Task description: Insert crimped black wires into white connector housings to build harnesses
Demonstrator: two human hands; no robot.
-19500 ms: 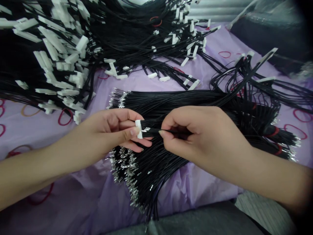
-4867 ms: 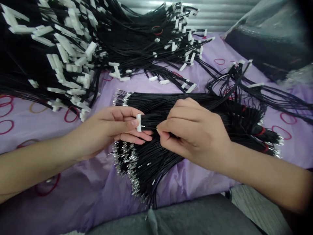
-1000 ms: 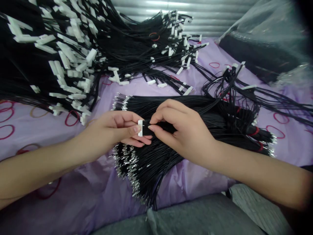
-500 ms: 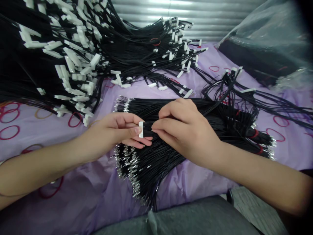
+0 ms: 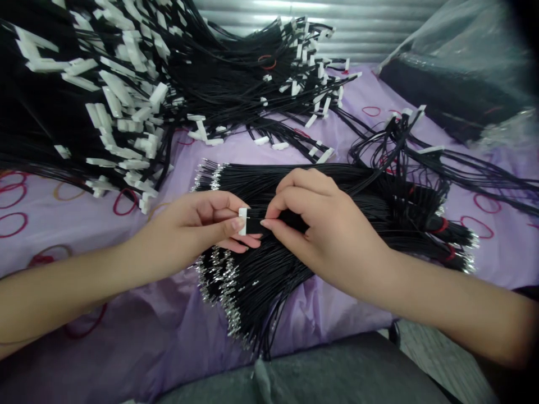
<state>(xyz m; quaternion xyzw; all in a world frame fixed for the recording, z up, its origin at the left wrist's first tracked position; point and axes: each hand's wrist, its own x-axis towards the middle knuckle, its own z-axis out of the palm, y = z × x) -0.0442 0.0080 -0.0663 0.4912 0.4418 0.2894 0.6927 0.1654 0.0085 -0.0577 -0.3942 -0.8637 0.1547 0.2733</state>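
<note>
White plastic connector (image 5: 243,221) sits upright btwn thumb & fingers of the L hand (image 5: 202,221), which is clamped on it near the middle of the view, over the black wires. It's pinched by its face, prob. so the edge toward the R hand stays uncovered. R hand (image 5: 318,216) has thumb & index pressed together on a thin black wire (image 5: 256,219); the pinch is close to the wire's end, likely b/c a short free length bends less. Bit of metal glints at the connector's edge; can't tell if it's seated.

Below, a wide wire bundle (image 5: 273,269) lies fanned on the purple cloth (image 5: 357,303), silver terminals (image 5: 229,286) mostly pointing L, same way as the held wire, presumably for quick pick-up w/o turning. Red ties (image 5: 440,226) grip bundles at R, prob. to stop them mixing.

Wires w/ white ends (image 5: 120,95) are heaped at the back & far L, well apart from the loose-ended ones, seemingly to keep the 2 kinds separate. Loose red bands (image 5: 124,214) lie about; clear plastic bag (image 5: 446,50) at back R.
</note>
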